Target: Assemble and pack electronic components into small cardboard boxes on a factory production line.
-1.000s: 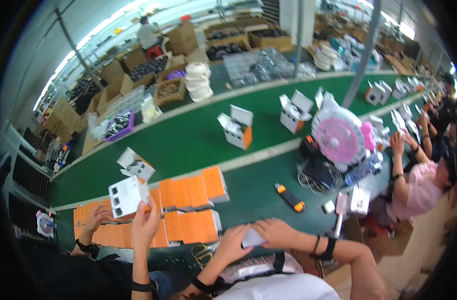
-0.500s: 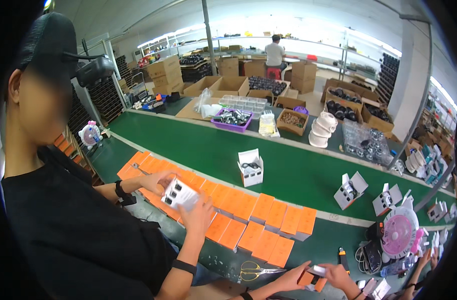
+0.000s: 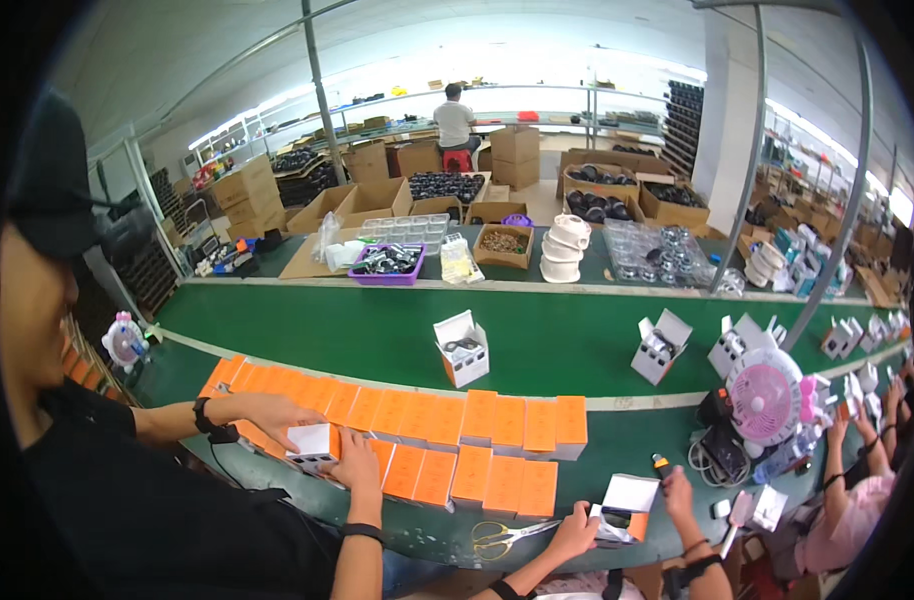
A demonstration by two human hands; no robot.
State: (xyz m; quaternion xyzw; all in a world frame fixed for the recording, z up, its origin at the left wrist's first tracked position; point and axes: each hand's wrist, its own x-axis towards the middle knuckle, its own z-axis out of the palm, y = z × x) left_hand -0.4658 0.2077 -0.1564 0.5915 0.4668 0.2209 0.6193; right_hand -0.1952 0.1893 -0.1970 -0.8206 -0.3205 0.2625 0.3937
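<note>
At the lower right, my left hand [image 3: 575, 530] grips the side of a small white-and-orange carton [image 3: 632, 492], whose white lid stands up. Something dark shows inside it, too small to name. My right hand [image 3: 679, 493], just right of the carton, is curled around a black-and-yellow utility knife [image 3: 661, 463]; its yellow-tipped end sticks out past the fingers. Scissors [image 3: 507, 540] with gold handles lie left of my left hand. Rows of closed orange-topped cartons [image 3: 432, 475] stand further left. There a co-worker's two hands [image 3: 352, 462] hold another white-and-orange carton [image 3: 315, 440].
Open white cartons [image 3: 464, 352] stand on the green conveyor belt [image 3: 567, 340] ahead. A pink fan [image 3: 765, 395], a coiled cable [image 3: 719, 455] and a clear bottle [image 3: 785, 455] are at my right. Another worker's hands [image 3: 857, 425] are at the far right.
The view has swung to the right. My carton's lid is raised, and my right hand has moved off it to the knife. The co-worker has lowered a carton to the rows.
</note>
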